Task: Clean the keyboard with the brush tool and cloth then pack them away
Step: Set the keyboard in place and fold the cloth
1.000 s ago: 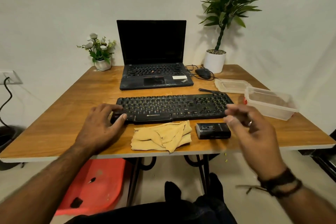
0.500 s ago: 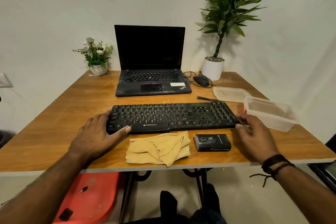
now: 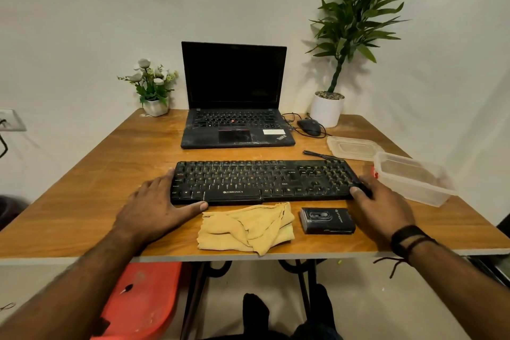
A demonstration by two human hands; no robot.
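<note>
Wood counter [image 3: 82, 190] by white wall, laptop [image 3: 234, 107] at back. Keyboard [image 3: 265, 181] lies long way left to right, between both hands. Left hand [image 3: 157, 207] grips left end, fingers spread. Right hand [image 3: 382, 207] holds right end. Cloth [image 3: 245, 228] near left thumb. Small black brush box [image 3: 327, 220] just beside right hand, nearer it.
</note>
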